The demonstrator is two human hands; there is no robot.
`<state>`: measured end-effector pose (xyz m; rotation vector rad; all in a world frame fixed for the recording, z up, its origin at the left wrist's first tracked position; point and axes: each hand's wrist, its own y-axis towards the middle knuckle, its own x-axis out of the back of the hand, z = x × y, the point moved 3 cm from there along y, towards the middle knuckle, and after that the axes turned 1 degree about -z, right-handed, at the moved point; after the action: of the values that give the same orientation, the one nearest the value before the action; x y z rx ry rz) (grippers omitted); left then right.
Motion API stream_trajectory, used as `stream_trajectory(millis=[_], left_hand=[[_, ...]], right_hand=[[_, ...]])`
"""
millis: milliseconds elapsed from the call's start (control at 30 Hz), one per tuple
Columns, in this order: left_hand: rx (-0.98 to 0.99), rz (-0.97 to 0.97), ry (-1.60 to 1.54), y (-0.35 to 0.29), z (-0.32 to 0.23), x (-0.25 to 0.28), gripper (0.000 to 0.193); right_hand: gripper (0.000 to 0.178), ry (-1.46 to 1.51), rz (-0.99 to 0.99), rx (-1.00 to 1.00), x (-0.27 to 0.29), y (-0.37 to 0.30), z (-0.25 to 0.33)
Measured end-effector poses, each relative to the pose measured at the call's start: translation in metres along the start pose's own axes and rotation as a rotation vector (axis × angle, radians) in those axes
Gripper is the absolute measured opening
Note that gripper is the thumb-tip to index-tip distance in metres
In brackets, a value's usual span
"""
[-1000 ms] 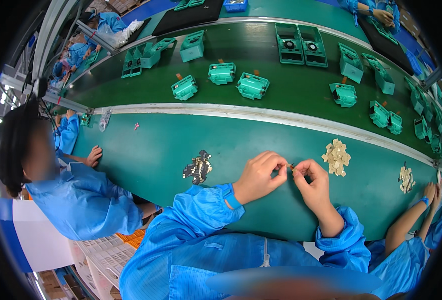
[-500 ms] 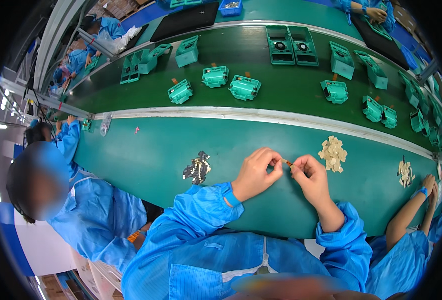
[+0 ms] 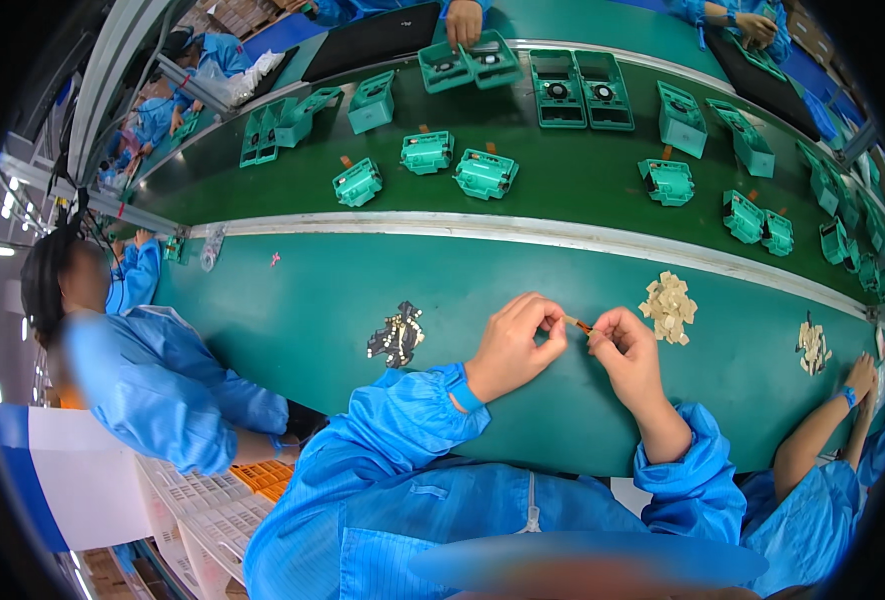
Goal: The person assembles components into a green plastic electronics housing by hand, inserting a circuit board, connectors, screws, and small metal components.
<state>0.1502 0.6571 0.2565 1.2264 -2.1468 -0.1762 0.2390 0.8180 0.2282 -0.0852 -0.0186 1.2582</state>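
My left hand (image 3: 515,345) and my right hand (image 3: 627,355) meet over the green table (image 3: 483,270). Between their fingertips is a small thin strip (image 3: 584,327), orange-brown with a dark part and a pale end. Both hands pinch it, one at each end; its exact kind is too small to make out. Right of my right hand lies a pile of cream-coloured square pieces (image 3: 669,308). A heap of small black parts with whitish ends (image 3: 396,335) lies left of my left hand.
Beyond a pale metal rail (image 3: 443,226), a dark green belt (image 3: 293,200) carries several teal plastic housings (image 3: 486,174). A co-worker's hand (image 3: 464,22) touches an opened housing (image 3: 470,65) across it. Other people sit at both sides. Another small pile (image 3: 814,347) lies far right.
A co-worker's hand has appeared across the belt with an opened housing. The belt's housings have shifted slightly left. The person at left has turned and leaned down. My hands barely moved, still pinching the strip.
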Motion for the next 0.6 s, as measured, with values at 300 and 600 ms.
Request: stream_trajectory(millis=[300,600], left_hand=[[-0.002,-0.029,0.011,0.004,0.001,-0.004,0.012],[0.035,-0.026,0.011,0.004,-0.003,-0.007,0.011]], right_hand=[[0.004,0.036,-0.013,-0.016,0.008,0.002,0.001],[0.004,0.044,-0.019,-0.010,0.015,0.000,0.002]])
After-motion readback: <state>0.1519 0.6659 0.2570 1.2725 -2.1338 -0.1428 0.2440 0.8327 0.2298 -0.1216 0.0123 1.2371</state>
